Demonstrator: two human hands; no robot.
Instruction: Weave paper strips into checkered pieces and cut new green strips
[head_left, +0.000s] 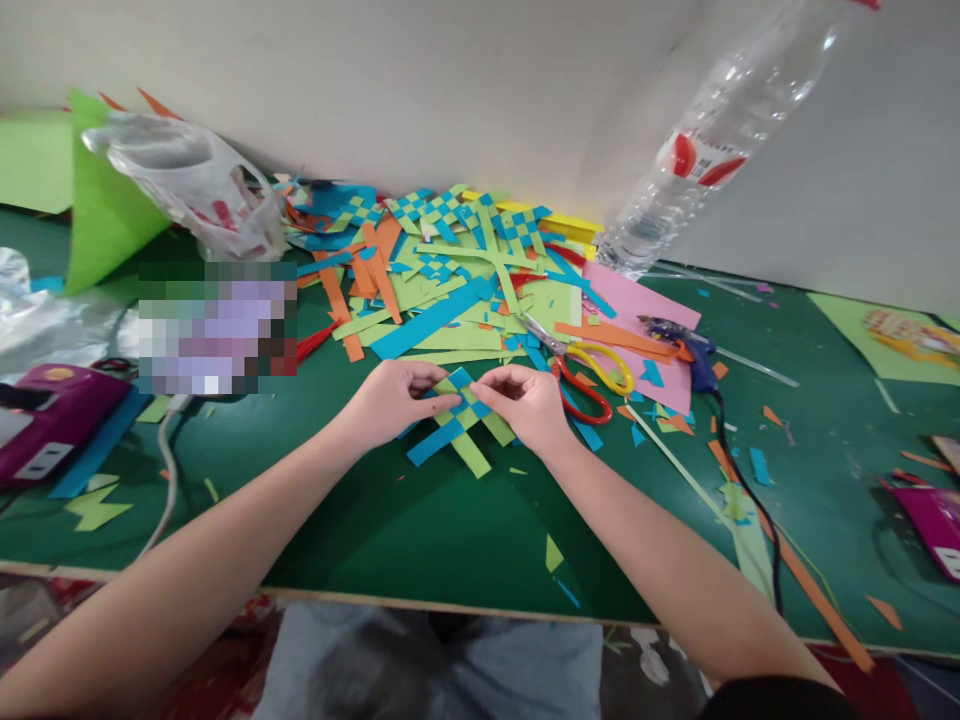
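Note:
Between my two hands is a small woven paper piece (pixel 466 412) of blue and light green strips, with loose strip ends sticking out toward me. My left hand (pixel 397 400) pinches its left edge between thumb and fingers. On the opposite side, my right hand (pixel 529 405) grips the upper right edge in the same way. Part of the weave is hidden behind the fingers. Just right of my right hand lie scissors (pixel 592 372) with red and yellow handles, their blades pointing up and left. Behind the hands spreads a heap of paper strips (pixel 450 300) in green, blue and orange.
A clear plastic bottle (pixel 712 150) leans at the back right. A glue gun (pixel 697 360) with a black cord lies right of the scissors. To the left are a plastic bag (pixel 202 180), a pixelated object (pixel 217 325) with a white cable, and a purple box (pixel 60 420).

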